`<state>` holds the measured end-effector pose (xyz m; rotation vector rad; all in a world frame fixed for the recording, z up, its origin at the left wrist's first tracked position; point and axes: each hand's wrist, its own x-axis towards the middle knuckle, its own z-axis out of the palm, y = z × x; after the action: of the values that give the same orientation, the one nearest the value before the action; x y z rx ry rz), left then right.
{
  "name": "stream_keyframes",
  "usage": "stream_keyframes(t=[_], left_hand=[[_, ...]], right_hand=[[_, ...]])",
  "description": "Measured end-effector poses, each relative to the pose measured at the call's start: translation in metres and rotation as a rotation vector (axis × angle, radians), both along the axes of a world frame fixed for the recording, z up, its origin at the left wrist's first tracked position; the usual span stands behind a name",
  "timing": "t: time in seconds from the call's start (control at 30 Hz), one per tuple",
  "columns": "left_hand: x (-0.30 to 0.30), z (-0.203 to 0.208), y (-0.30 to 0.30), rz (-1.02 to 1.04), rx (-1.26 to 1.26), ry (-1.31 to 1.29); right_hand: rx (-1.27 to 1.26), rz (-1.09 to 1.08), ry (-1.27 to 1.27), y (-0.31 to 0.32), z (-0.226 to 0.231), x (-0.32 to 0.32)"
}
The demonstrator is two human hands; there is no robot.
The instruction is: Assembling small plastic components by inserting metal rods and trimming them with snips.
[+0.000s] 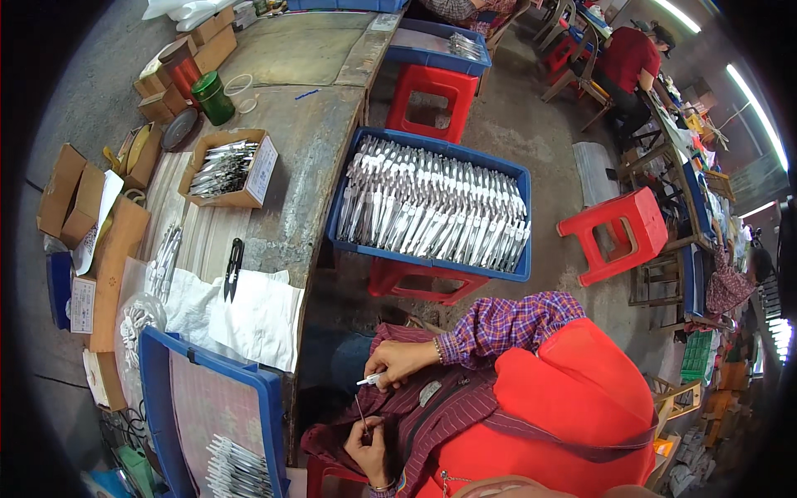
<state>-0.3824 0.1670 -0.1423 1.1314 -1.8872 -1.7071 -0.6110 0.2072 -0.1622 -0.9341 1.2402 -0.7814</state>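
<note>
My right hand (400,363) is closed on a small white piece (370,379) that sticks out between thumb and fingers; its kind does not show. Below it, my left hand (366,446) pinches a thin dark metal rod (359,406), whose tip points up toward the white piece. Both hands are over my lap, on dark striped cloth (440,398). Beside them, on the table's near edge, stands a blue tray (149,390) with several white-handled thread snips (237,469). Black thread snips (233,270) lie on a white cloth (266,319).
A blue crate (523,270) packed with rows of white-handled snips rests on a red stool (423,282). A cardboard box (253,187) of metal pieces and a green jar (213,98) stand on the table (286,199). Another red stool (618,228) is on the floor. People sit farther back.
</note>
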Motion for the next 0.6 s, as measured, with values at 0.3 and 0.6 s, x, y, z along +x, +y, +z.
stream_keyframes(t=[0.3, 0.6], left_hand=[[-0.003, -0.01, 0.005, 0.053, -0.033, -0.047], [0.023, 0.024, 0.008, 0.076, -0.027, -0.124]], right_hand=[[0.067, -0.083, 0.002, 0.0, 0.005, 0.001], [0.227, -0.05, -0.093, -0.01, 0.006, 0.001]])
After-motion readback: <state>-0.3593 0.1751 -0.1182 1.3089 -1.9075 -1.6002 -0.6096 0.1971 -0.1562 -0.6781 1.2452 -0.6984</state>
